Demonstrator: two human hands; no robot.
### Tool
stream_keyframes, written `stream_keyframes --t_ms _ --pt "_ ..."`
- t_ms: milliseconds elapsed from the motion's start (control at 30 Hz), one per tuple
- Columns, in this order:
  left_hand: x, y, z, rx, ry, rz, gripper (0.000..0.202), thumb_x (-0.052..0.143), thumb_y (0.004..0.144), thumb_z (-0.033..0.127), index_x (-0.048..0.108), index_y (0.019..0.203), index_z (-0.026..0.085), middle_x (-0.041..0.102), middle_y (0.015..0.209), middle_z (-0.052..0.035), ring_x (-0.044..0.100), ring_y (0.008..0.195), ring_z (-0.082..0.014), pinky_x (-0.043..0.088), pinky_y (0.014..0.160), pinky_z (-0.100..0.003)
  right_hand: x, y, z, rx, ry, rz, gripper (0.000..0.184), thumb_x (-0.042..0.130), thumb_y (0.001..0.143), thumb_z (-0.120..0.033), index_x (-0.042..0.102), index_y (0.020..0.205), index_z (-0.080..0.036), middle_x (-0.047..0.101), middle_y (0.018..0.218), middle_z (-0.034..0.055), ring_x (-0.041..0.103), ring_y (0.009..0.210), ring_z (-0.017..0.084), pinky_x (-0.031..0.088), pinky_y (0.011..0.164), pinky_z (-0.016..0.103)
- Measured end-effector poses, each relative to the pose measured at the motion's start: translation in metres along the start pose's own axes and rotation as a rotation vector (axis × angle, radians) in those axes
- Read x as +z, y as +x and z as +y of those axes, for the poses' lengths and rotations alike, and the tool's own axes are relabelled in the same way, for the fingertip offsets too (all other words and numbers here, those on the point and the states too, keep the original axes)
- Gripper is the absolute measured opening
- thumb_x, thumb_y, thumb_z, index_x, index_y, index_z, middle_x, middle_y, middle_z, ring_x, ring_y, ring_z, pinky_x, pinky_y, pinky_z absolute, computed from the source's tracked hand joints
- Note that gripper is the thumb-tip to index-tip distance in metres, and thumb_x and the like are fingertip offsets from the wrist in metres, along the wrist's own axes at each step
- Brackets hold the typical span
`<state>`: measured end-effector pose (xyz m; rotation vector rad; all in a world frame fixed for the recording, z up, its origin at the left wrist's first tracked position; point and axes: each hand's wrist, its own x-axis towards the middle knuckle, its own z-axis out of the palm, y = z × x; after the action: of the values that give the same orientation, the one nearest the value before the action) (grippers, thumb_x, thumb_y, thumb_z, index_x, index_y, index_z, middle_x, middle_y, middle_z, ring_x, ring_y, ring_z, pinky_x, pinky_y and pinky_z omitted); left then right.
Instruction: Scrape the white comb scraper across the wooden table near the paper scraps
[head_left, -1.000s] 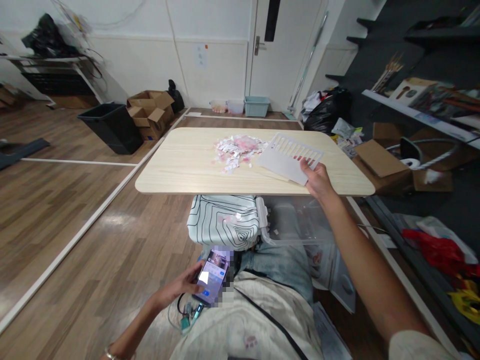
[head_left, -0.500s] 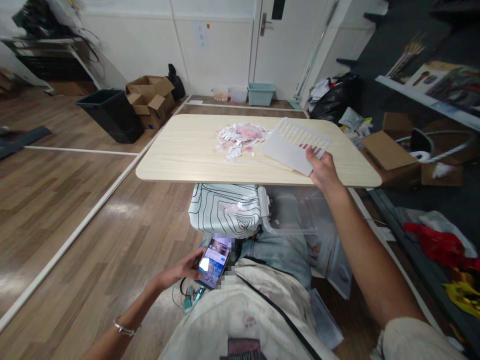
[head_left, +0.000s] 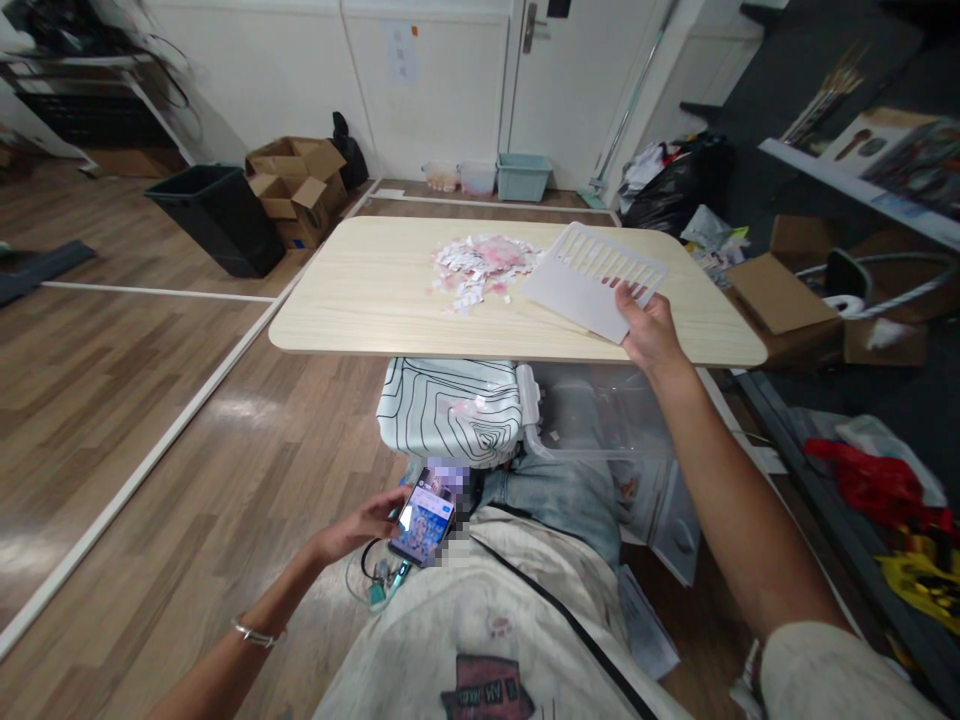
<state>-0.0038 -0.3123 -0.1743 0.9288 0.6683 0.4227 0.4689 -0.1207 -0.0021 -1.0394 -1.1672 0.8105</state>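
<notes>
My right hand [head_left: 651,330] grips the lower right edge of a white slotted plastic sheet [head_left: 574,290], thumb on top. The sheet is tilted over the right part of the light wooden table [head_left: 352,290], with its row of slots on the far side. By its left edge lies a pile of small white and pink paper scraps [head_left: 476,265]. Down at my lap, my left hand [head_left: 367,522] has its fingers closed on the left side of a lit smartphone [head_left: 426,520]. A cable [head_left: 401,575] is plugged into the phone's lower end.
Under the table's near edge are a white bag with black lines [head_left: 442,410] and a clear plastic bin [head_left: 600,410]. A black trash bin [head_left: 221,225] and cardboard boxes [head_left: 300,190] stand left. An open carton [head_left: 784,290] sits right. A teal basket [head_left: 523,178] stands by the door.
The camera view has shifted slightly, so the table and bins appear a little higher. Both hands keep their holds, and the slotted sheet stays in nearly the same place.
</notes>
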Motion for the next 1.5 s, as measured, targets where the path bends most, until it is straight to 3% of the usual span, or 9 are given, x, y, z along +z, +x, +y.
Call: stream_keyframes --t_ms 200,367,633,867,1100,1367,1500 --pt "0.001 0.002 0.001 -0.012 0.049 0.007 0.051 0.085 0.072 0.020 0.071 0.121 0.024 0.067 0.124 -0.0048 0.055 0.125 -0.0324 0.041 0.109 -0.042 0.001 -0.001 -0.002 0.013 -0.018 0.014 0.068 0.086 0.060 -0.079 0.070 0.099 -0.025 0.079 0.117 0.0091 0.068 0.129 0.033 0.058 0.107 0.050" --pt "0.007 0.002 0.005 0.016 0.067 0.053 0.039 0.081 0.079 0.028 0.073 0.117 0.021 0.069 0.120 -0.0065 0.056 0.121 -0.0325 0.042 0.106 -0.042 0.000 -0.001 -0.001 0.016 -0.015 0.012 0.066 0.086 0.061 -0.078 0.070 0.099 -0.025 0.079 0.115 0.0089 0.066 0.132 0.034 0.058 0.108 0.050" --pt "0.006 0.002 -0.016 0.033 0.088 0.188 0.041 0.084 0.085 0.039 0.074 0.121 0.022 0.074 0.120 -0.0062 0.061 0.119 -0.0307 0.045 0.105 -0.039 0.002 -0.002 -0.004 0.022 0.016 0.015 0.070 0.088 0.056 -0.079 0.070 0.097 -0.025 0.081 0.112 0.0080 0.068 0.130 0.033 0.058 0.109 0.050" --pt "0.014 0.005 -0.004 0.028 0.126 0.174 0.040 0.082 0.088 0.039 0.073 0.121 0.020 0.074 0.120 -0.0065 0.064 0.114 -0.0295 0.048 0.098 -0.036 0.002 -0.001 -0.003 0.034 0.003 0.017 0.071 0.087 0.055 -0.081 0.071 0.097 -0.026 0.081 0.109 0.0067 0.071 0.124 0.032 0.058 0.107 0.049" --pt "0.018 0.006 0.000 -0.009 0.145 0.180 0.045 0.085 0.085 0.037 0.070 0.124 0.023 0.073 0.125 -0.0061 0.062 0.119 -0.0311 0.047 0.103 -0.039 0.000 0.000 -0.001 0.035 0.016 0.007 0.069 0.088 0.058 -0.077 0.071 0.099 -0.025 0.081 0.110 0.0081 0.071 0.125 0.032 0.059 0.107 0.048" --pt "0.034 0.008 0.004 -0.070 0.122 0.277 0.064 0.090 0.078 0.038 0.064 0.135 0.022 0.072 0.129 -0.0085 0.061 0.125 -0.0343 0.049 0.105 -0.041 0.002 0.000 -0.002 0.025 0.030 0.012 0.069 0.089 0.057 -0.077 0.071 0.098 -0.024 0.081 0.111 0.0080 0.070 0.127 0.032 0.058 0.108 0.048" --pt "0.032 0.006 0.000 -0.037 0.053 0.255 0.053 0.084 0.084 0.037 0.067 0.132 0.022 0.072 0.132 -0.0089 0.060 0.128 -0.0354 0.047 0.108 -0.043 0.002 0.000 -0.003 0.025 0.033 0.010 0.069 0.089 0.056 -0.077 0.071 0.097 -0.025 0.081 0.111 0.0075 0.070 0.128 0.031 0.057 0.110 0.048"
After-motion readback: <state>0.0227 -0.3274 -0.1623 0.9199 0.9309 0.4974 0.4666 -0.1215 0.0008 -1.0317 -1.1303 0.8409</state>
